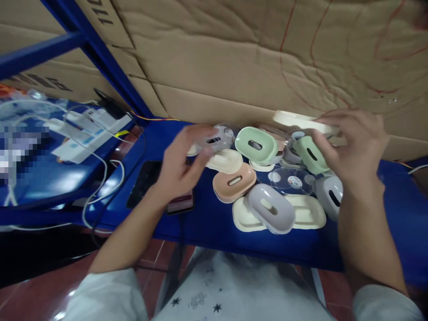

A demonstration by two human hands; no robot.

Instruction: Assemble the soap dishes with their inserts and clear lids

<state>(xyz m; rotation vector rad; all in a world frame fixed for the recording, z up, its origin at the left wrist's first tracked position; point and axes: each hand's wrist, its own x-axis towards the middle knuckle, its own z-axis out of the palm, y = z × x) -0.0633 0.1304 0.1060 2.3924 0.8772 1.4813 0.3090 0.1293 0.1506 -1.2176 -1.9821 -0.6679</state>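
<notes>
Grey soap dish (216, 139), sticker (228, 132) unreadable, is sitting gripped in your left hand (180, 165); your right hand (351, 147) is pinching a cream tray (301, 121).

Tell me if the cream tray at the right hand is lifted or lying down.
Lifted: the right hand pinches the cream tray by one end, held roughly level above a green dish.

Bg: cardboard wall (234, 58), blue table (207, 225), red floor (40, 290)
</notes>
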